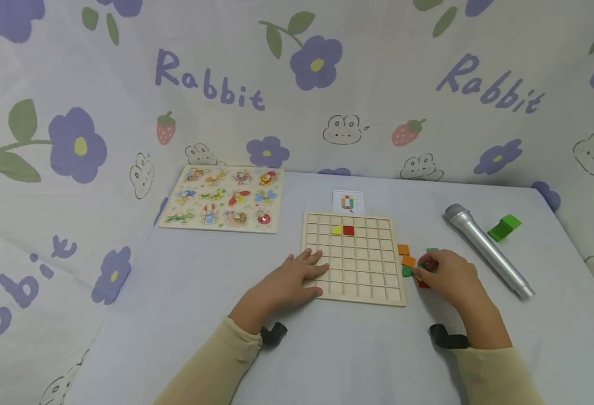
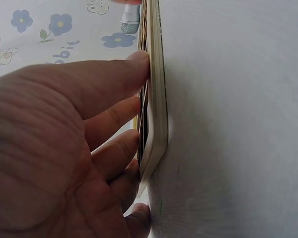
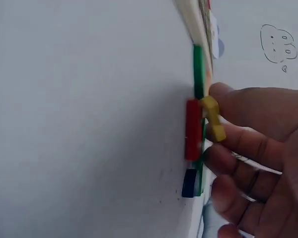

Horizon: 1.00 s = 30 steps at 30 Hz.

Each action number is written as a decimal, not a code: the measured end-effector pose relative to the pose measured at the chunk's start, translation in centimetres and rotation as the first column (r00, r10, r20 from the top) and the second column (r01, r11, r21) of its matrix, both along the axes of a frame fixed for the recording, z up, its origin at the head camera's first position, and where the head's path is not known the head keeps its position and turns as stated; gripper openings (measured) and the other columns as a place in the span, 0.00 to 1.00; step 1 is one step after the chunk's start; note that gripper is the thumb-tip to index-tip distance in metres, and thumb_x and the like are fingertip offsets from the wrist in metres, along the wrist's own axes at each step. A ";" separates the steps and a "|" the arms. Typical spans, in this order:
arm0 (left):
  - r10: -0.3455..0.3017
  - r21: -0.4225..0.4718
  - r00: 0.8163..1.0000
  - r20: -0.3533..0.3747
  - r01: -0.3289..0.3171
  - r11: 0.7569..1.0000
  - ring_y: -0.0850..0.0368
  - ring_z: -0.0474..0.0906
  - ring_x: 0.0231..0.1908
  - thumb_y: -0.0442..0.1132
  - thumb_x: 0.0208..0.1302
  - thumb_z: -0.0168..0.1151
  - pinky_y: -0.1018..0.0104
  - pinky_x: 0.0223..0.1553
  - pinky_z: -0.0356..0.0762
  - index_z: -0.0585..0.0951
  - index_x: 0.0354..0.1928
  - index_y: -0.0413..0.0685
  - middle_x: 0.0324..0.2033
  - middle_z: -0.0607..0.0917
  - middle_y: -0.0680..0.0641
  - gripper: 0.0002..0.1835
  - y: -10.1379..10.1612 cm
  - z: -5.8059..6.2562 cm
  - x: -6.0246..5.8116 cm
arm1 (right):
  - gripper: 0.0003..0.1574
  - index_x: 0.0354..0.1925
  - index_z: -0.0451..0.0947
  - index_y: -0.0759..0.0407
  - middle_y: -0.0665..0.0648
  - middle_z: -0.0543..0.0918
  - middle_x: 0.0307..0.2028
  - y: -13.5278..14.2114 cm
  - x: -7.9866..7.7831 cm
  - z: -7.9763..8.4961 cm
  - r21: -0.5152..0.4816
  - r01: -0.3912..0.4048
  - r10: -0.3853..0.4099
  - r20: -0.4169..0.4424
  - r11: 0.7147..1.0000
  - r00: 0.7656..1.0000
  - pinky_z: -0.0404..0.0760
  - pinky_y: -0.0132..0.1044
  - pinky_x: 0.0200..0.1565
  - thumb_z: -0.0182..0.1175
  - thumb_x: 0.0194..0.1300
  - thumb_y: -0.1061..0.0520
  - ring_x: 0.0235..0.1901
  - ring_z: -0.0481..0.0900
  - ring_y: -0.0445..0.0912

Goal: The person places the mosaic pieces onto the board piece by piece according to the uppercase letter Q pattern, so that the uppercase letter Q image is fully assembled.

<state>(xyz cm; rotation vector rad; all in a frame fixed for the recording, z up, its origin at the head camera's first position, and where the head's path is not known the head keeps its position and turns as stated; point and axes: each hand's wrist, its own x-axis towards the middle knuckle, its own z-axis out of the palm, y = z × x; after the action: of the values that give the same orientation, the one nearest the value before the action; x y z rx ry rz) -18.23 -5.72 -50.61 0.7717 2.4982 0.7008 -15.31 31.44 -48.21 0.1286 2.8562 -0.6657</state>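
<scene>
My left hand (image 1: 289, 283) lies with spread fingers on the left edge of a wooden grid board (image 1: 360, 277). In the left wrist view its thumb and fingertips touch the board's rim. A yellow triangle (image 1: 337, 230) and a red square (image 1: 349, 230) sit side by side in the grid's upper part. Right of the board, my right hand (image 1: 451, 278) bends over a small pile of coloured pieces. Between its thumb and index finger the right wrist view shows a small yellow piece (image 3: 213, 119), pinched beside a red piece (image 3: 192, 130), a green piece (image 3: 198, 72) and a dark blue piece (image 3: 189, 183).
Orange squares (image 1: 403, 250) lie against the board's right edge. Behind the board is a card with a coloured pattern (image 1: 347, 201). An insect picture puzzle (image 1: 221, 197) lies at the back left. A silver microphone (image 1: 489, 250) and a green block (image 1: 504, 228) lie to the right.
</scene>
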 end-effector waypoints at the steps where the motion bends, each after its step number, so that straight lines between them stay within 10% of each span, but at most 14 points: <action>1: 0.001 0.002 1.000 0.001 -0.001 1.000 0.53 0.43 0.89 0.48 0.78 0.67 0.47 0.89 0.40 0.71 0.82 0.60 0.87 0.57 0.54 0.34 0.0 0.0 0.0 | 0.25 0.57 0.85 0.66 0.65 0.88 0.48 -0.1 0.4 -0.1 0.007 0.002 -0.002 -0.014 1.000 1.000 0.77 0.64 0.50 0.70 0.73 0.48 0.47 0.84 0.61; 5: 0.002 0.006 1.000 0.001 -0.002 1.000 0.53 0.43 0.89 0.48 0.78 0.67 0.47 0.89 0.40 0.71 0.82 0.60 0.87 0.57 0.54 0.34 0.0 0.0 -0.1 | 0.31 0.60 0.81 0.70 0.70 0.86 0.51 -0.2 1.5 0.0 0.021 0.048 -0.047 -0.058 0.999 0.997 0.73 0.70 0.53 0.70 0.73 0.46 0.51 0.84 0.64; 20: -0.003 0.004 1.000 0.006 0.003 1.000 0.53 0.43 0.89 0.48 0.78 0.66 0.47 0.89 0.40 0.71 0.83 0.61 0.87 0.57 0.54 0.34 -0.2 0.1 0.2 | 0.14 0.46 0.81 0.64 0.62 0.85 0.40 -1.3 2.3 -0.5 -0.059 0.073 -0.077 -0.067 0.996 0.995 0.75 0.39 0.36 0.67 0.75 0.53 0.39 0.78 0.54; 30: -0.004 0.021 1.000 0.006 0.004 1.000 0.53 0.42 0.89 0.48 0.78 0.66 0.48 0.89 0.39 0.72 0.82 0.60 0.87 0.57 0.53 0.33 -0.3 -0.2 0.1 | 0.13 0.58 0.80 0.61 0.64 0.86 0.49 -6.3 -5.4 2.0 -0.046 -0.111 0.107 -0.090 0.993 0.990 0.87 0.46 0.38 0.61 0.82 0.56 0.39 0.84 0.54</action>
<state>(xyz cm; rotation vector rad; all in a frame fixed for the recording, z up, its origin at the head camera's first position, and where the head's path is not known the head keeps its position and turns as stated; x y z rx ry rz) -18.09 -6.02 -50.77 0.7803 2.4873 0.7281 -20.71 25.17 -46.21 -0.0657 2.9010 -0.7388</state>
